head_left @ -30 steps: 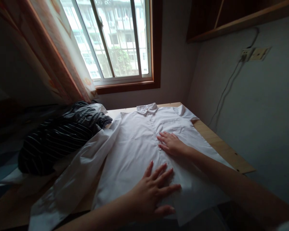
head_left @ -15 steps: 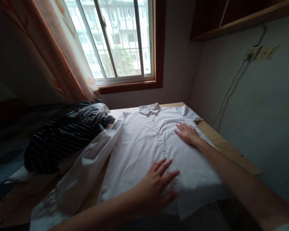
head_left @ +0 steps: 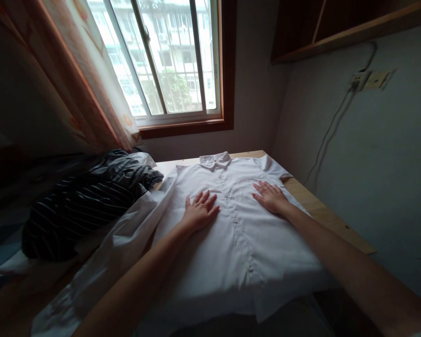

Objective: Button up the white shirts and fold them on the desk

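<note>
A white buttoned shirt [head_left: 231, 252] lies spread front side up on a wooden table [head_left: 323, 210], its collar [head_left: 215, 160] toward the window and its lower edge hanging over the near side. My left hand [head_left: 199, 210] rests open on the chest left of the button line, fingers spread. On the other side of the buttons, my right hand [head_left: 269, 196] lies flat near the chest pocket, fingers a little apart. Neither hand grips the cloth. One long sleeve [head_left: 108, 262] stretches down the left side of the table.
Dark striped clothing [head_left: 80, 206] is heaped at the left, beside the sleeve. Behind the table are a window [head_left: 171, 61] and an orange patterned curtain [head_left: 80, 75]. A cable [head_left: 326, 135] hangs from a wall socket [head_left: 359, 80] at the right, below a wooden shelf [head_left: 354, 35].
My left hand has moved from the lower front of the shirt up to the left chest. My right hand has stayed near the pocket. The view has shifted slightly.
</note>
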A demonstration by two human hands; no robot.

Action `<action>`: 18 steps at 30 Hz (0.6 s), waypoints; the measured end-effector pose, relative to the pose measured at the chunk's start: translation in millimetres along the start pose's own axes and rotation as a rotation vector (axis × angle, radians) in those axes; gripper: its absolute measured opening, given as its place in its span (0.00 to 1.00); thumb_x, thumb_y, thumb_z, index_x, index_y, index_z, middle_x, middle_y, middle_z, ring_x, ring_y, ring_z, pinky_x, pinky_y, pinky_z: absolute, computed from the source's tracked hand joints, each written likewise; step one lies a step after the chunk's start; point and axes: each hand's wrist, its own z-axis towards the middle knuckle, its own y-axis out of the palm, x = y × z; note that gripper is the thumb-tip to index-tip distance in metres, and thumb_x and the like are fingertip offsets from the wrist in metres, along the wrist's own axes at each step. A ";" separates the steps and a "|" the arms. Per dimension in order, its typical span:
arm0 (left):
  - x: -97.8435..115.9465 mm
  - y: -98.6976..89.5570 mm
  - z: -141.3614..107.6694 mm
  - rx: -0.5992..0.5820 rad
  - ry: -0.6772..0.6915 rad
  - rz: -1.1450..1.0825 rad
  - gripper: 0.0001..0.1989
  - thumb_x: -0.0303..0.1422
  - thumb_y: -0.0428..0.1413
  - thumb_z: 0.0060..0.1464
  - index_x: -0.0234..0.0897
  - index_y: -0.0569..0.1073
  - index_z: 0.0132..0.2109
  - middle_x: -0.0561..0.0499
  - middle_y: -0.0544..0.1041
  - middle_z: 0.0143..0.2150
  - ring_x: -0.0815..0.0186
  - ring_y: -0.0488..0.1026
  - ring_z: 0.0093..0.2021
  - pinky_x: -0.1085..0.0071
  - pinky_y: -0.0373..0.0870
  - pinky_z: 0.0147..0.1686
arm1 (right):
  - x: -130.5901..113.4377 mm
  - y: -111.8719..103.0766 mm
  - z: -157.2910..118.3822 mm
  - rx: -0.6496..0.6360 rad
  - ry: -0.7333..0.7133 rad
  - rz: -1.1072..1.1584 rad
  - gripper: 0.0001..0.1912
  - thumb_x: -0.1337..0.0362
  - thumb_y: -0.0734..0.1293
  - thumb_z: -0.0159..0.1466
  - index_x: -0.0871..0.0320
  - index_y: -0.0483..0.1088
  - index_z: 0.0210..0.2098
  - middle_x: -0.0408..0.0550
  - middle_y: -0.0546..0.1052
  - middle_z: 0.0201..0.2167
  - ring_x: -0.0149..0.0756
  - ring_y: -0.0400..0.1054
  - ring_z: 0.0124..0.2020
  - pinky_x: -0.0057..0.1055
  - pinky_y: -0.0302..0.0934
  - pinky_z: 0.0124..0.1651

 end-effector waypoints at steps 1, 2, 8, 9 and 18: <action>-7.3 -2.5 -4.2 -0.008 -0.031 0.008 0.30 0.51 0.41 0.65 0.45 0.58 0.69 0.44 0.51 0.73 0.46 0.45 0.72 0.38 0.38 0.66 | 0.1 -0.1 -1.6 -0.003 0.002 0.002 0.33 0.47 0.48 0.70 0.54 0.51 0.70 0.50 0.48 0.72 0.43 0.39 0.72 0.50 0.34 0.70; -14.6 -5.1 -9.0 -0.018 -0.064 0.017 0.31 0.51 0.41 0.65 0.44 0.58 0.69 0.43 0.50 0.73 0.46 0.44 0.72 0.38 0.38 0.66 | 0.0 -0.1 -3.4 -0.008 0.006 0.003 0.33 0.47 0.48 0.70 0.54 0.50 0.70 0.50 0.48 0.72 0.43 0.39 0.72 0.51 0.34 0.70; -33.6 -13.9 -60.1 -0.088 -0.199 0.094 0.32 0.49 0.41 0.65 0.43 0.53 0.71 0.46 0.45 0.74 0.51 0.40 0.73 0.48 0.44 0.68 | 0.7 6.7 -24.8 0.019 0.040 -0.022 0.33 0.46 0.46 0.70 0.51 0.51 0.70 0.48 0.48 0.72 0.44 0.40 0.72 0.58 0.32 0.69; -31.5 -14.4 -71.5 -0.097 -0.201 0.102 0.32 0.50 0.41 0.65 0.44 0.53 0.71 0.47 0.44 0.74 0.52 0.40 0.73 0.49 0.44 0.68 | 2.3 8.1 -30.1 0.023 0.032 -0.024 0.32 0.46 0.46 0.70 0.50 0.51 0.70 0.47 0.48 0.72 0.44 0.40 0.72 0.58 0.32 0.69; 16.0 -34.7 -88.5 -0.156 -0.192 0.237 0.32 0.47 0.46 0.63 0.31 0.63 0.67 0.35 0.59 0.69 0.44 0.56 0.68 0.51 0.54 0.65 | -25.6 -3.6 -42.8 0.078 -0.137 0.001 0.29 0.52 0.51 0.71 0.54 0.57 0.67 0.51 0.56 0.70 0.45 0.46 0.71 0.50 0.43 0.69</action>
